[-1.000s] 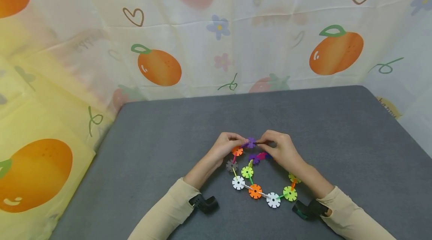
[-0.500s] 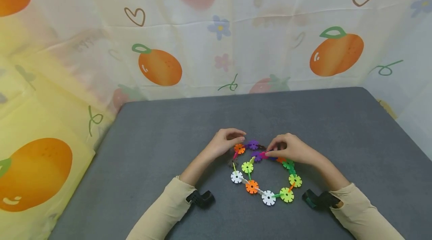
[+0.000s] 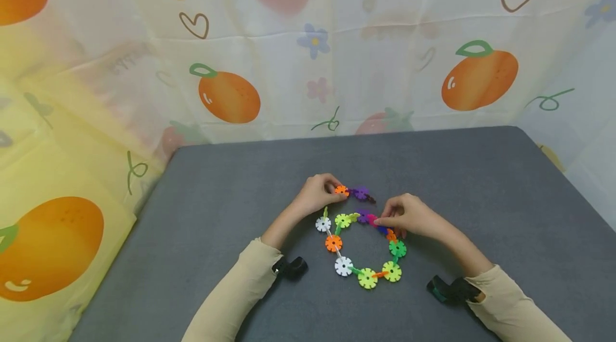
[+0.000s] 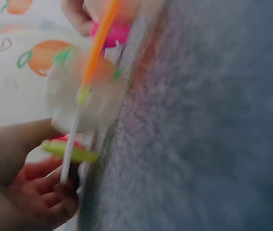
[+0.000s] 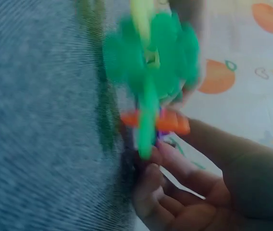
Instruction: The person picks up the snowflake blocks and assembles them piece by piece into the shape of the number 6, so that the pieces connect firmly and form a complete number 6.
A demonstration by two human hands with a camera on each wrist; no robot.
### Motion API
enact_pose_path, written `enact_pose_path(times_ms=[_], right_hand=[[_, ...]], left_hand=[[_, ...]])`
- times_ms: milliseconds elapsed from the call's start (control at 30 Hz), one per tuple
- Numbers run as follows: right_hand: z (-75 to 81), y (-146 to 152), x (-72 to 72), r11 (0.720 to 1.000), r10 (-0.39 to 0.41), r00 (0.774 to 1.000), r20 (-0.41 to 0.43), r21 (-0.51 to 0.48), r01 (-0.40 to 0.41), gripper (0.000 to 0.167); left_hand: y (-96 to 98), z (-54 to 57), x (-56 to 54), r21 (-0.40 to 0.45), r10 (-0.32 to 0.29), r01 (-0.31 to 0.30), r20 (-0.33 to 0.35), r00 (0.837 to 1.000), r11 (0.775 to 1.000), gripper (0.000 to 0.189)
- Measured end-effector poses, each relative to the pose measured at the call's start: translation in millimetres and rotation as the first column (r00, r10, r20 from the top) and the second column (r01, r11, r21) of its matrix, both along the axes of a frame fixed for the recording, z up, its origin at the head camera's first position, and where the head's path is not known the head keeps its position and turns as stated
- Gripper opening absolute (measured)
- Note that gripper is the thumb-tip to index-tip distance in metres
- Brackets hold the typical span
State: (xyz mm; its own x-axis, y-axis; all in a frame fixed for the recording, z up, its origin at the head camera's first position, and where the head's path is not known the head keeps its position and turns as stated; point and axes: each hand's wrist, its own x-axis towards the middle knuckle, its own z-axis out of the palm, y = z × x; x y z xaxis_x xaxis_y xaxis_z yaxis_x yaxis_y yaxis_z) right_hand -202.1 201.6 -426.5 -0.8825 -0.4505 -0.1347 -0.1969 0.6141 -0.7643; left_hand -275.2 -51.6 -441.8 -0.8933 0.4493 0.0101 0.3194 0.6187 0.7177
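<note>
Notched plastic snowflake discs, slotted edge to edge, form a ring on the table. My left hand (image 3: 318,192) pinches an orange disc (image 3: 341,191) in the head view; a purple disc (image 3: 361,193) and a dark brown disc (image 3: 371,199) stick out right of it. Below this hand, a white disc (image 3: 323,224) joins the ring at another orange disc (image 3: 333,243). My right hand (image 3: 409,215) pinches a magenta disc (image 3: 372,219) at the ring's far side. The right wrist view has a blurred green disc (image 5: 170,60) ahead of the fingers.
The grey table (image 3: 240,197) runs back to a fruit-printed cloth (image 3: 289,91) hanging behind and at the sides. Black wrist cameras (image 3: 291,267) sit at both sleeve cuffs, close above the tabletop.
My right hand has gone from the dark brown disc to the magenta one. The left let go of the purple end, then took the orange disc and moved away. The ring has turned and shifted left.
</note>
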Motion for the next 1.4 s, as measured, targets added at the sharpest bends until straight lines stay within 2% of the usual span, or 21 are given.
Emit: enact_pose_path(times_ms=[100, 200, 333, 500, 800, 1000, 1167, 1300, 1400], right_hand=[[1.5, 1, 1.2, 0.998, 0.067, 0.997, 0.043, -0.001, -0.067, 0.022], [2.7, 2, 0.4, 0.996, 0.089, 0.992, 0.086, -0.012, -0.088, 0.024], [3.4, 2, -1.1, 0.997, 0.073, 0.990, 0.122, -0.038, -0.069, 0.029], [2.4, 2, -1.5, 0.997, 0.067, 0.990, 0.127, -0.040, -0.062, 0.031], [2.4, 4, -0.9, 0.997, 0.081, 0.990, 0.116, -0.019, -0.079, 0.029], [2.3, 4, -1.1, 0.997, 0.082, 0.989, 0.119, -0.019, -0.081, 0.032], [2.5, 4, -0.3, 0.997, 0.071, 0.990, 0.126, -0.030, -0.068, 0.031], [2.0, 3, 0.1, 0.997, 0.063, 0.990, 0.123, -0.040, -0.059, 0.031], [1.4, 3, -0.3, 0.997, 0.061, 0.992, 0.115, -0.044, -0.056, 0.032]], left_hand=[[4.0, -5.5, -5.6, 0.011, 0.099, -0.098, -0.056, 0.994, 0.995, 0.031], [6.6, -8.2, -6.8, -0.020, 0.139, -0.141, -0.086, 0.987, 0.990, 0.032], [8.4, -5.8, -4.8, -0.080, 0.125, -0.135, -0.118, 0.985, 0.988, 0.034], [8.9, -1.5, -2.9, -0.113, 0.106, -0.119, -0.108, 0.988, 0.987, 0.031], [14.0, -2.7, -2.8, -0.051, 0.165, -0.172, -0.116, 0.979, 0.984, 0.021], [10.5, 3.4, -2.3, -0.094, 0.133, -0.139, -0.071, 0.989, 0.986, 0.027], [7.3, 8.1, -3.3, -0.146, 0.106, -0.111, -0.044, 0.993, 0.983, 0.022], [10.6, 4.8, -4.8, -0.118, 0.115, -0.123, -0.077, 0.990, 0.985, 0.019], [14.7, 2.5, -5.5, -0.097, 0.144, -0.155, -0.115, 0.983, 0.983, 0.018]])
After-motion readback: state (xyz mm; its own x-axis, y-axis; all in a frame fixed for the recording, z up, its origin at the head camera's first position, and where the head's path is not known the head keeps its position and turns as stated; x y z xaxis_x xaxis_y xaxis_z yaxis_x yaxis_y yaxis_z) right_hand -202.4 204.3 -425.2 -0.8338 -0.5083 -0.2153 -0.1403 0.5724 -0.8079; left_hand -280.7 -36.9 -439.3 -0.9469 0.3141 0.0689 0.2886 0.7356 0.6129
